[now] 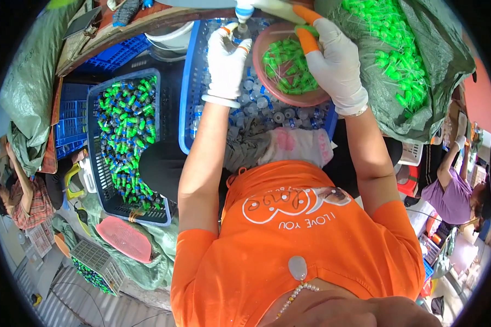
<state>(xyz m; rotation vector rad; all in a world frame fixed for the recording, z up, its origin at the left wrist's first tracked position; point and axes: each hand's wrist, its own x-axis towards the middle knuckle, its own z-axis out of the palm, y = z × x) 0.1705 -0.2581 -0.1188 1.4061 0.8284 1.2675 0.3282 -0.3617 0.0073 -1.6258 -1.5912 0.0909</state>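
Orange shirt (pixel 305 242), white gloves (pixel 338 71) (orange-tipped)

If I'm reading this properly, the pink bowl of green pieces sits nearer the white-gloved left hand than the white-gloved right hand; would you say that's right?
Not quite: the head view shows the pink bowl of green pieces nearer the white-gloved right hand than the white-gloved left hand.

Site type, observed from where I stand: manual assembly workshop. Reference: blue crate (pixel 185 103), loaded with clear-and-blue plastic parts (pixel 262 102). Left of it: basket (pixel 95 150) of green-and-blue pieces (pixel 126 122). Right of it: sack (pixel 447 62) of green parts (pixel 395 71). Farther out, either side: co-workers (pixel 447 193), seemingly occupied.
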